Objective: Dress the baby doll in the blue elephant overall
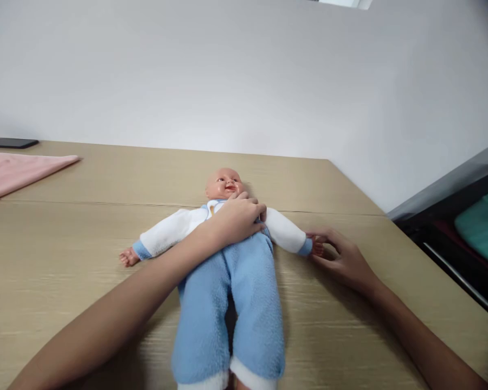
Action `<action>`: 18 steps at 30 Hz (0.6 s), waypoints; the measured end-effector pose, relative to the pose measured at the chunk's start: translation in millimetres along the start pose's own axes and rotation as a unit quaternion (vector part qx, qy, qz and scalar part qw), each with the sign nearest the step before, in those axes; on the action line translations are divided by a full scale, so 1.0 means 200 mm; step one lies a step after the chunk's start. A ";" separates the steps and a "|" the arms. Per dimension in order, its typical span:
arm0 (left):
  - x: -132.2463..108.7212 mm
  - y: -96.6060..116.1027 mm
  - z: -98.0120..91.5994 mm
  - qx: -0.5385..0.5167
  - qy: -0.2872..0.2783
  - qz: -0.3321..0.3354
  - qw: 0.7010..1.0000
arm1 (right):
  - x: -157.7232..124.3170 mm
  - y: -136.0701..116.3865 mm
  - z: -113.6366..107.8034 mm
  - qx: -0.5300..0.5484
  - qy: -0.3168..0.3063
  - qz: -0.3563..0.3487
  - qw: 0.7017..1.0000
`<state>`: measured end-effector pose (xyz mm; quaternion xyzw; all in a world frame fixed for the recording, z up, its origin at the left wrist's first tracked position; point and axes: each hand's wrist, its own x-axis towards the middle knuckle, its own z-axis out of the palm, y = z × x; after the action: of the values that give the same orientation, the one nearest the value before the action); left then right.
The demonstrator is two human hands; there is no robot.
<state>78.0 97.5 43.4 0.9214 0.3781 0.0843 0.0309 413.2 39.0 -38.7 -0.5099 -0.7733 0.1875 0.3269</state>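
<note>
A baby doll [228, 303] in a blue and white fleece outfit lies on its back on the wooden table [85, 292], head toward the wall and arms spread. My left hand [244, 216] is across the doll's upper chest near its right-side shoulder, fingers curled on the clothing just below the chin. At the cuff of the doll's sleeve on the right, my right hand [339, 257] has its thumb and fingers closed around the small plastic hand [317, 248]. The doll's feet are cut off by the bottom edge of the view.
Pink cloth [20, 170] lies at the table's left side, with a dark flat phone-like object [11, 143] behind it. A pale wall [228, 76] stands behind the table. Beyond the right edge is a dark item with teal fabric [482, 230].
</note>
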 end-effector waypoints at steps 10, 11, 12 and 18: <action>-0.04 -0.04 0.06 -0.101 0.076 0.153 0.980 | 0.20 -0.25 0.03 0.213 0.084 0.007 0.973; -0.05 -0.05 0.06 -0.109 0.091 0.179 0.974 | 0.25 -0.28 0.04 0.224 0.090 0.006 0.970; -0.05 -0.06 0.06 -0.106 0.106 0.200 0.968 | 0.30 -0.31 0.06 0.234 0.096 0.003 0.967; -0.10 -0.06 0.06 -0.098 0.170 0.219 0.956 | 0.44 -0.44 0.24 0.244 0.044 -0.073 0.966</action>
<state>57.2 92.1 27.8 0.9462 0.1567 0.2807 0.0373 297.7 86.1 9.5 -0.3648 -0.7240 0.3238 0.4877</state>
